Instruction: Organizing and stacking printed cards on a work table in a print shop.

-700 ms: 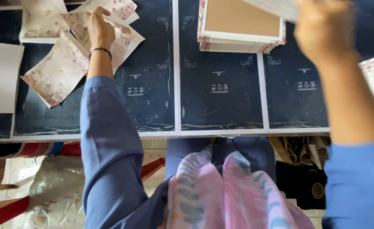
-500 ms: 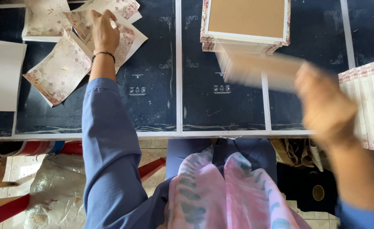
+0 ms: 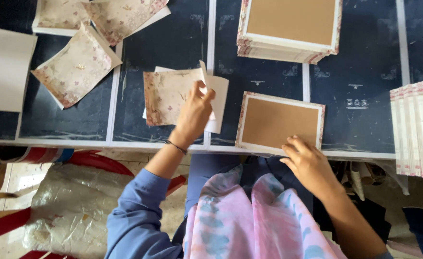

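Left hand (image 3: pixel 192 115): fingers pinching one floral paper sheet (image 3: pixel 170 98), corner lifted off the dark table (image 3: pixel 173 43). Right hand (image 3: pixel 307 163): fingertips pressing the wrapped brown board (image 3: pixel 279 122) at the near edge. Advice: peel singly, keep board square.

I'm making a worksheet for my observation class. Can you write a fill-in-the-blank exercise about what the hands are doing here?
1. The left hand holds a sheet of ____ paper.
2. The right hand touches the single ____ board near the table edge.
3. Beyond that board sits a ____ of similar boards.

Missing words: floral; brown; stack
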